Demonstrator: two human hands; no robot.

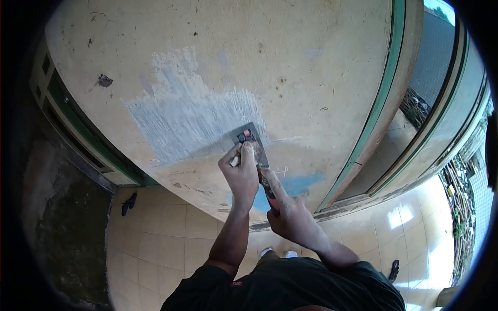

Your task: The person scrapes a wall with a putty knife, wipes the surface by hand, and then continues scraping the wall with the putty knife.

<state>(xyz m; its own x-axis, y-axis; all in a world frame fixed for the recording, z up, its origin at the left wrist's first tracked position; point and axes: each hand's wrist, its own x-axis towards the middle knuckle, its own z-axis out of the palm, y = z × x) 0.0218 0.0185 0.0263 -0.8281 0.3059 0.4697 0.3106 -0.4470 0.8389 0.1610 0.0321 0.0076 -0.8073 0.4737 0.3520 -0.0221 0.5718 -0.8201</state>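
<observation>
My right hand [295, 220] grips the black and red handle of a putty knife [262, 155], with its index finger stretched along the handle. The broad grey blade lies against or just off the wall, at the lower right edge of a whitish putty patch [192, 122]. My left hand [241, 176] is closed, its thumb and fingers at the blade. A small black and red piece [244, 136] shows above those fingers, and something whitish pokes out at their left side. What the left fingers hold is partly hidden. Whitish smears cover fingers of both hands.
The cream wall [311, 93] has a dark hole [105, 81] at left and a blue painted patch [298, 189] below the blade. A green-edged frame [363, 137] stands at right. Dark sandals [128, 203] and another shoe [395, 270] lie on the tiled floor [161, 223].
</observation>
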